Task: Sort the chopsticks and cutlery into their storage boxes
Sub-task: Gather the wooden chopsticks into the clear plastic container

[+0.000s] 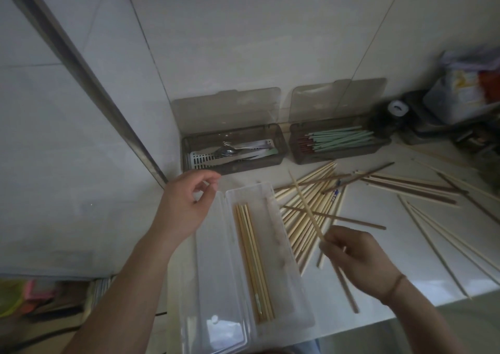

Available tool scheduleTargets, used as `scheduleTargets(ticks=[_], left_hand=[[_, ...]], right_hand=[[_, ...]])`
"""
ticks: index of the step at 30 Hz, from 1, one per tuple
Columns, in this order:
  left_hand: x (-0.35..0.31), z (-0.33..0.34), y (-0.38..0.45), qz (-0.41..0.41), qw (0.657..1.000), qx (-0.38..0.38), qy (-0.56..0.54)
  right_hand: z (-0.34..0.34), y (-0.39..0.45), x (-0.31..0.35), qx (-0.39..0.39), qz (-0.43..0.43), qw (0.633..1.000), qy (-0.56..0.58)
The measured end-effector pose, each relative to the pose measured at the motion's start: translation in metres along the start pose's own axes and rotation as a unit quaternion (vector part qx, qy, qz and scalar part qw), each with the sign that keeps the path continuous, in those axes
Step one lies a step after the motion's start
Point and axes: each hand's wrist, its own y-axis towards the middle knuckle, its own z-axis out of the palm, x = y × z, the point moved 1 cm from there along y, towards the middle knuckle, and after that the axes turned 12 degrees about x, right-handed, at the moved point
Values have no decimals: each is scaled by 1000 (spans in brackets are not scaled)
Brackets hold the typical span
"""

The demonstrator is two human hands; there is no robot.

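Observation:
My right hand (357, 261) grips a pale bamboo chopstick (305, 204) that slants up to the left above a loose pile of bamboo chopsticks (308, 218). To its left, my left hand (186, 204) hovers with loosely curled fingers and holds nothing. Below it lies a clear open box (286, 272) with several bamboo chopsticks (254, 267) in it. At the wall stand two smoky boxes with raised lids: the left one (276, 161) holds metal cutlery (230, 152), the right one (297, 156) holds green chopsticks (341, 140).
Dark brown chopsticks (405, 188) and long thin skewers (438, 245) are scattered over the white counter to the right. Dark jars and a bag (460, 88) crowd the back right corner. The counter's front edge (378, 324) runs near my right forearm. A tiled wall rises behind.

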Motion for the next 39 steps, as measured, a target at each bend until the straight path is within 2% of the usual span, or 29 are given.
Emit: scheduleTargets(ticks=[2, 6, 10, 13, 15, 28, 30, 33, 35, 37, 39], left_hand=[[-1, 1, 1, -3, 1000, 4, 0], [-3, 2, 0, -11, 1000, 6, 1], [-3, 0, -1, -13, 1000, 3, -4], [-1, 0, -3, -12, 1000, -5, -4], [0, 2, -5, -10, 1000, -4, -3], [-1, 4, -12, -16, 1000, 10, 4], [-3, 5, -12, -22, 1000, 16, 6], [-3, 6, -9, -23, 1000, 15, 6], [-4, 7, -6, -16, 1000, 14, 20], [-7, 10, -2, -6, 999, 22, 48], [-11, 15, 1, -12, 994, 51, 95]], right_hand=[[11, 0, 27, -26, -42, 998, 27], [55, 11, 64, 34, -24, 996, 84], [94, 28, 66, 71, 55, 996, -16], [106, 39, 63, 149, 125, 971, -138], [109, 46, 60, 176, 140, 960, -166], [122, 46, 46, 165, 135, 960, -182], [115, 37, 51, 114, 81, 968, -210], [101, 26, 44, -51, -66, 977, -196], [94, 19, 30, -104, -58, 979, -166], [90, 14, 18, -103, -2, 985, -138], [95, 11, 8, -104, -2, 988, -115]])
